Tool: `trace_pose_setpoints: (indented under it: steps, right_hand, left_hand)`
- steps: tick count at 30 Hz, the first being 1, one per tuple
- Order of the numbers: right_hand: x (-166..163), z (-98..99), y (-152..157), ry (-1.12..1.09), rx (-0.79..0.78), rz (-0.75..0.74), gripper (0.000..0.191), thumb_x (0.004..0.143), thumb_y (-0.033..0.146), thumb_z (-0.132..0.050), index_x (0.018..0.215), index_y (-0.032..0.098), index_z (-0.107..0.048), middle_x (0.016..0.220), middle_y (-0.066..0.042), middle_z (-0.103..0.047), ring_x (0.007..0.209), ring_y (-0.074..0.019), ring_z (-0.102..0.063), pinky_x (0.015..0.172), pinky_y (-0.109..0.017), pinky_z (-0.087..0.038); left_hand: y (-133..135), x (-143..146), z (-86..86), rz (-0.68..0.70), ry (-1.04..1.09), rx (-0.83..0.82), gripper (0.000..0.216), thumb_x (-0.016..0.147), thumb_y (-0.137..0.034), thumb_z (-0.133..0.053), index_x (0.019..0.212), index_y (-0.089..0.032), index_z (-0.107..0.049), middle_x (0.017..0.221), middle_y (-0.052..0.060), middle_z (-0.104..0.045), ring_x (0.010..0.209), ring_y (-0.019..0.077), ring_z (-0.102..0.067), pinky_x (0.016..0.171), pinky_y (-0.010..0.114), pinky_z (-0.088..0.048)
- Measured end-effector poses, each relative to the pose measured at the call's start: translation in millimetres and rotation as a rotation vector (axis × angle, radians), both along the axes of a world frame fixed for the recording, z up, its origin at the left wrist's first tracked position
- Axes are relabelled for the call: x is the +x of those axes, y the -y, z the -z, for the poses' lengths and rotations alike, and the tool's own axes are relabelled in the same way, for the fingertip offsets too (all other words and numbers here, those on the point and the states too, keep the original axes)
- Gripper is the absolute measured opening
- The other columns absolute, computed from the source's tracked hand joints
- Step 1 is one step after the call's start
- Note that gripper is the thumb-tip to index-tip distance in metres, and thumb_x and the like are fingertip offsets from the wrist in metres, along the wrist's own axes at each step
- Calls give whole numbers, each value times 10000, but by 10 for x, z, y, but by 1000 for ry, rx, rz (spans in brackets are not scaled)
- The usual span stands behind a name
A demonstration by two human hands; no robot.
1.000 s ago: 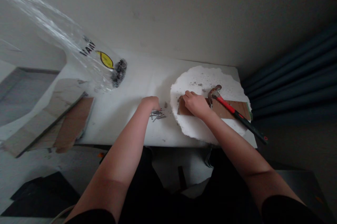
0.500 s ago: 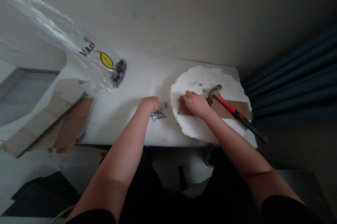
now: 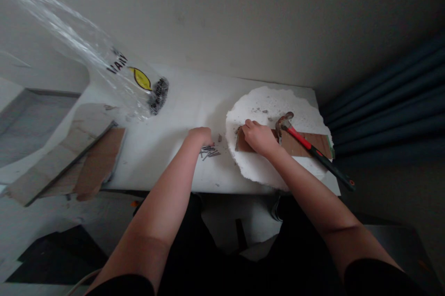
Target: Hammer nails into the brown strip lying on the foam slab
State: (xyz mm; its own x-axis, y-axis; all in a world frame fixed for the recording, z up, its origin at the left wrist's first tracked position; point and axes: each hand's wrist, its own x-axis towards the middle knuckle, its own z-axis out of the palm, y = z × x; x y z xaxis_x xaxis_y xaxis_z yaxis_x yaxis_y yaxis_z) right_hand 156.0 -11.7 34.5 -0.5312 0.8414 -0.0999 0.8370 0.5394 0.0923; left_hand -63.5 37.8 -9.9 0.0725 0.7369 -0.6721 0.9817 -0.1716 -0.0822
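My left hand reaches down to a small pile of metal nails on the white table, its bent fingers mostly hidden behind the back of the hand. Over the left end of a brown wooden board, my right hand rests with curled fingers. What those fingers hold, if anything, is hidden. A claw hammer with a red and black handle lies across the board, its rusty head just right of my right hand. Beneath the board is a rough-edged white slab strewn with grey crumbs.
A clear plastic bag with a yellow printed mark and dark small pieces in its bottom stands at the back left. Broken brown panels overhang the table's left front edge. Dark curtains hang on the right.
The view has shifted very slightly. Both hands, the hammer and the nails stay essentially where they were.
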Motion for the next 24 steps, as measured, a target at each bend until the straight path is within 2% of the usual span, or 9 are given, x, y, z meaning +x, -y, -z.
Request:
trace_pose_setpoints:
  steps: [9,16,20,24]
  right_hand:
    - [8,-19,3,-5,5,-2,288,1007,119,-367,1101,111,-639,1178,-176,-613,1022,-263,-607,694,-327,-473]
    - [41,-25,5,-11,14,-56,280,999,113,-371,1066,125,-643,1107,-163,-630,998,-273,-605,672,-333,-465]
    - [20,4,-10,-13,5,-14,282,997,118,-369,1113,108,-627,1154,-190,-620,1033,-274,-593,689,-326,-459]
    - [44,-7,-33,-65,15,60,278,1005,154,-377,1149,114,-611,1170,-170,-619,986,-255,-616,683,-318,-438]
  left_hand:
    - [0,7,1,-10,21,-9,589,762,-445,-689,1261,-131,-701,1273,194,-702,1122,341,-689,849,341,-556]
    - [-9,-3,24,-8,15,4,585,760,-462,-681,1263,-163,-707,1278,189,-702,1123,332,-687,850,330,-550]
    - [-11,1,9,-15,29,3,601,750,-460,-689,1267,-154,-703,1276,194,-701,1114,335,-688,833,331,-549]
    - [1,4,-3,-19,23,16,581,753,-481,-692,1247,-174,-711,1279,182,-703,1121,328,-687,831,319,-545]
